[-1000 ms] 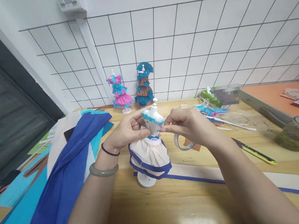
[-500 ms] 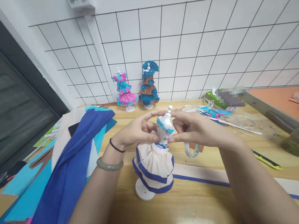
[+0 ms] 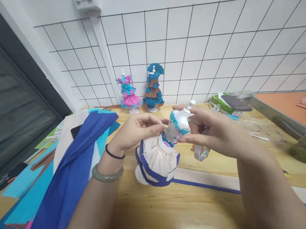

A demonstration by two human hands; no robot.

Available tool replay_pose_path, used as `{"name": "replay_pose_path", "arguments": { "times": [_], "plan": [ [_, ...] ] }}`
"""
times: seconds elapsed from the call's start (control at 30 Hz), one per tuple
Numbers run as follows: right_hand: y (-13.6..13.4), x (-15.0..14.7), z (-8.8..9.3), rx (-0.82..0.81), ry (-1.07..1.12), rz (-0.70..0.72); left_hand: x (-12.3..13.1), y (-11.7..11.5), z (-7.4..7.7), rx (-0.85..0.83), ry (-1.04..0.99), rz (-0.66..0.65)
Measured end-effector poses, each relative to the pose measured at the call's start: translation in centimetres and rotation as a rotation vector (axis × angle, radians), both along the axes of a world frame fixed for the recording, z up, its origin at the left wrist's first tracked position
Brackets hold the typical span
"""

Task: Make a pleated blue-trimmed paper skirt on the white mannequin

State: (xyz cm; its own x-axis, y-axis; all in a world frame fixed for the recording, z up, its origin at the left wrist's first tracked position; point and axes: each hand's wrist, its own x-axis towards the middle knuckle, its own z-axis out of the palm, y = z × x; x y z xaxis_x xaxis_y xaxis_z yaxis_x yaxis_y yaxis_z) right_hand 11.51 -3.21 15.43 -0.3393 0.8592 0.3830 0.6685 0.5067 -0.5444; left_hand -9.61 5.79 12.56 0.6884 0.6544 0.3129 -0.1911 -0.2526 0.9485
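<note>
Left hand [image 3: 135, 132], pinched nearly closed, and right hand [image 3: 216, 129], half-curled, hold a small white torso-shaped mannequin [image 3: 177, 126] leaning toward 2 o'clock.

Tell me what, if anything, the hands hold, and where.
A small dressed mannequin, tilted: the right hand holds its upper torso; the left hand is just above its waist, grip unclear.

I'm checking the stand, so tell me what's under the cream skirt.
Part of a round white base shows at the lower left of the cream skirt; a blue-edged strip emerges at its right. The skirt hides the rest of the base and any post.
</note>
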Motion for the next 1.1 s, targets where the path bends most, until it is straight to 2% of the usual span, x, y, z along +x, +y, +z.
{"name": "replay_pose_path", "arguments": {
  "times": [0.17, 0.3, 0.43, 0.53, 0.67, 0.73, 0.87, 1.0, 1.1],
  "plan": [
    [0.2, 0.4, -0.3, 0.063, -0.051, -0.163, 0.3, -0.2, 0.3, 0.149, -0.024, 0.09],
    [0.6, 0.5, -0.4, 0.1, -0.096, -0.311, 0.5, -0.7, 0.7, 0.378, -0.016, 0.18],
    [1.1, 0.1, -0.7, 0.087, -0.112, -0.412, 0.8, -1.4, 0.9, 0.567, 0.06, 0.141],
    [1.5, 0.0, -1.0, 0.079, -0.128, -0.436, 1.2, -2.0, 0.9, 0.575, 0.113, 0.077],
    [1.8, 0.0, -1.3, 0.056, -0.146, -0.441, 1.6, -2.2, 0.6, 0.504, 0.189, 0.004],
    [1.9, 0.1, -1.3, 0.053, -0.143, -0.44, 1.6, -1.8, 0.4, 0.469, 0.24, 0.051],
    [1.7, 0.2, -1.3, 0.048, -0.142, -0.437, 1.5, -0.8, -0.3, 0.468, 0.36, 0.274],
    [1.6, 0.0, -1.3, 0.042, -0.142, -0.468, 1.9, -0.5, -1.0, 0.528, 0.477, 0.26],
    [1.7, -0.3, -1.4, 0.032, -0.14, -0.472, 2.6, -0.7, -1.4, 0.521, 0.464, 0.298]
  ]
}}
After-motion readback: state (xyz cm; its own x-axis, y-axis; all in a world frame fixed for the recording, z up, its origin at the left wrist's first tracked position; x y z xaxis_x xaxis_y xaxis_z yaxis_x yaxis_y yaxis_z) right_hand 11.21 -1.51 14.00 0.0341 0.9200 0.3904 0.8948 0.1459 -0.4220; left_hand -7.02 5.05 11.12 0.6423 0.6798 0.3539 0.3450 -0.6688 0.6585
